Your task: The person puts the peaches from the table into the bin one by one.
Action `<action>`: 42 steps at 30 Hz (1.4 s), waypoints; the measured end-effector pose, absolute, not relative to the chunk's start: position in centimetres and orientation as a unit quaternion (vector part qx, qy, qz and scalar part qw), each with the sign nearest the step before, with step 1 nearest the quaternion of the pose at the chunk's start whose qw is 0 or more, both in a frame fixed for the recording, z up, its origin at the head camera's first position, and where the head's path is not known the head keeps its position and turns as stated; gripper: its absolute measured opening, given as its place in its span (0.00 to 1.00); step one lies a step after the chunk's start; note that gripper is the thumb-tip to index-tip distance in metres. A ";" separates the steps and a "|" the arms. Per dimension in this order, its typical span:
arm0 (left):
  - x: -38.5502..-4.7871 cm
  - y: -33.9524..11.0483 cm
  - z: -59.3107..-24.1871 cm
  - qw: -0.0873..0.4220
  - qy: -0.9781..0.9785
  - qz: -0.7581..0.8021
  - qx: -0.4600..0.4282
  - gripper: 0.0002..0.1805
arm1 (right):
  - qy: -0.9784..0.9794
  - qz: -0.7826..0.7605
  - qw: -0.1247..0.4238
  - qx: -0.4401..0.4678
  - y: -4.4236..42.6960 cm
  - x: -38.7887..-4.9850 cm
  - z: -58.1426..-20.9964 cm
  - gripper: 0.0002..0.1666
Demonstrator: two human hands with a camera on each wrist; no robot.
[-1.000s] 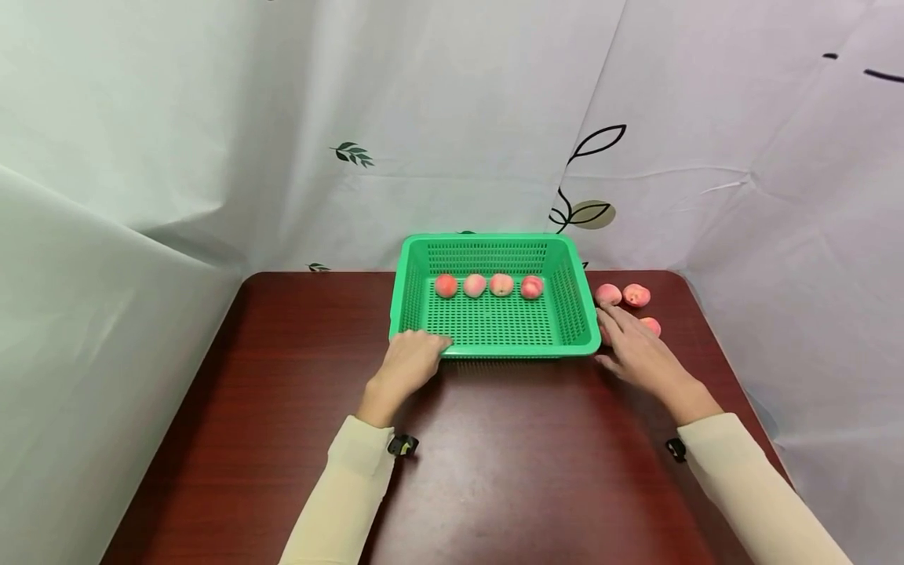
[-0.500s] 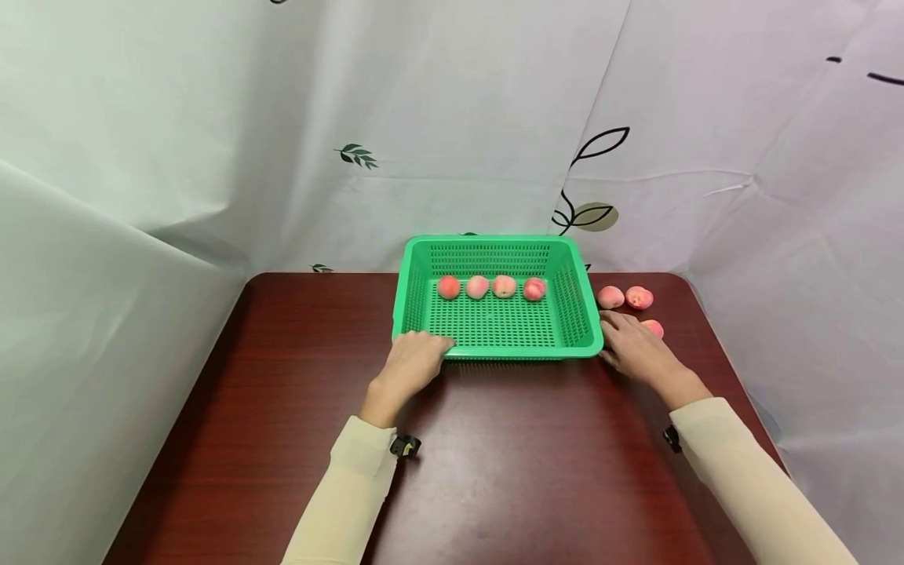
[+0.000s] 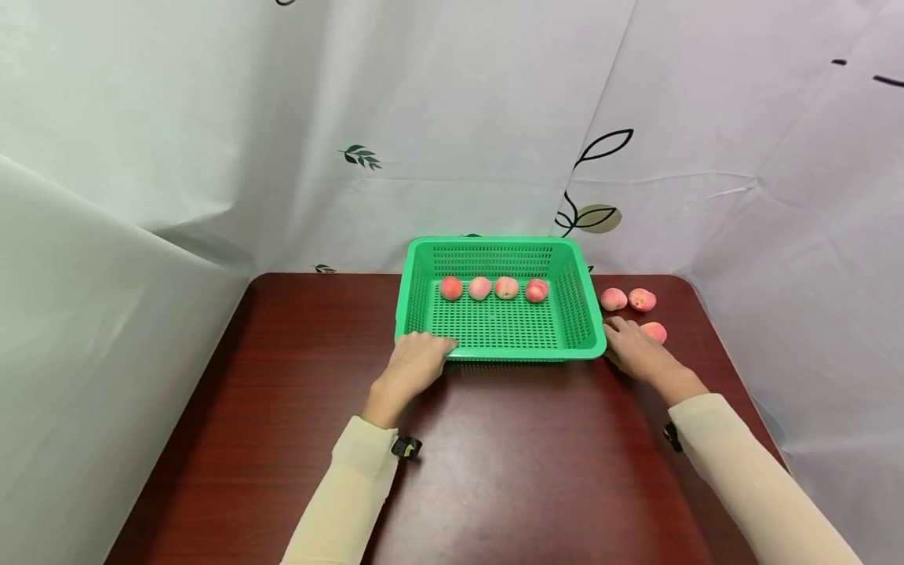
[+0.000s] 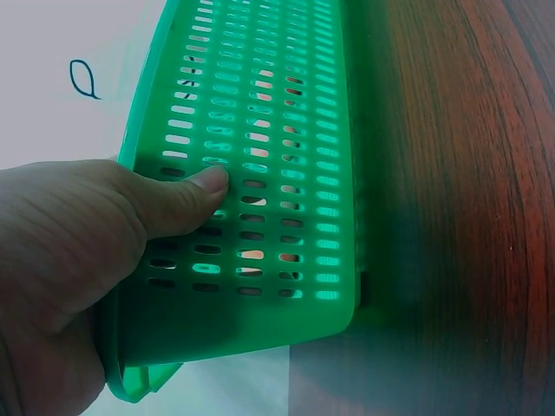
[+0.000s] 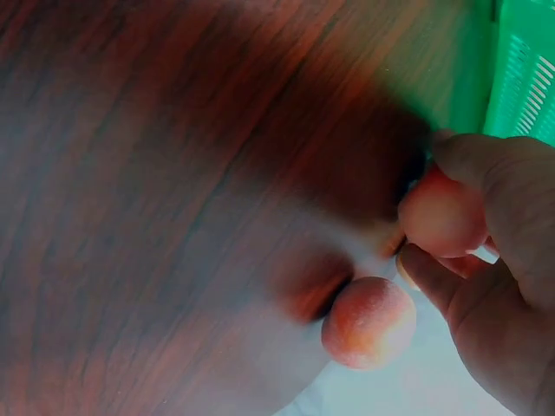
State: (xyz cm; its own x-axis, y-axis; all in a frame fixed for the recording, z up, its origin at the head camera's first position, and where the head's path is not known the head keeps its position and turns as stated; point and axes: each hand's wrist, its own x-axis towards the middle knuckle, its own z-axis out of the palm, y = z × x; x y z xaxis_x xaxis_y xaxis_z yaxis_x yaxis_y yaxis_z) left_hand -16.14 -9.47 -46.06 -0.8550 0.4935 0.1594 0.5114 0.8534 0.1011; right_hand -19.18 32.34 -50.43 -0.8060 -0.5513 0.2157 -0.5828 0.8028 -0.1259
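A green plastic basket (image 3: 494, 353) stands at the back of the table with several peaches (image 3: 506, 288) lined up inside. At its front-left corner my left hand (image 3: 417, 361) grips the rim; in the left wrist view the thumb (image 4: 186, 204) lies against the perforated outer wall, and the other fingers are mostly hidden. To the right of the basket my right hand (image 3: 636, 351) holds a peach (image 5: 442, 212) between thumb and fingers, low over the table. That peach is hidden in the head view. Another peach (image 5: 368, 322) lies close to this hand.
Two peaches (image 3: 613, 299) lie behind my right hand near the table's back-right corner, and a third peach (image 3: 654, 332) sits just right of it. White curtains (image 3: 452, 118) hang around the dark red table (image 3: 523, 471).
My right hand's fingers, spread forward over the peach earlier, have drawn back and curled round it. The left hand keeps its place on the basket rim. The head view has shifted slightly.
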 end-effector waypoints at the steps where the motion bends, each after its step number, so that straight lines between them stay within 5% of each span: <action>1: -16.2 -9.5 -46.0 0.064 -0.960 -0.071 -0.261 0.19 | -0.946 0.092 0.083 0.298 32.3 -19.2 -50.4 0.17; 21: -16.2 -9.4 -45.8 0.046 -0.963 -0.062 -0.257 0.19 | -0.932 0.120 0.122 0.320 32.9 -19.1 -49.2 0.24; 31: -16.2 -9.4 -45.9 0.062 -0.960 -0.059 -0.268 0.17 | -0.920 0.157 0.199 0.299 32.6 -18.9 -45.8 0.26; 42: -16.2 -9.4 -46.1 0.063 -0.960 -0.064 -0.267 0.20 | -0.911 0.179 0.203 0.310 31.0 -19.4 -42.5 0.23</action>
State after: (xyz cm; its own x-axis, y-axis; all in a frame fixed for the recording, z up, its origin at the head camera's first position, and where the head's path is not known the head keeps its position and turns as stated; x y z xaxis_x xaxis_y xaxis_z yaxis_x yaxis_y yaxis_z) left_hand -16.19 -9.40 -46.06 -0.8499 0.5038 0.1545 0.5198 0.8497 0.0887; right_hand -19.42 30.97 -42.45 -0.7253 -0.4924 0.4811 -0.6380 0.7433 -0.2012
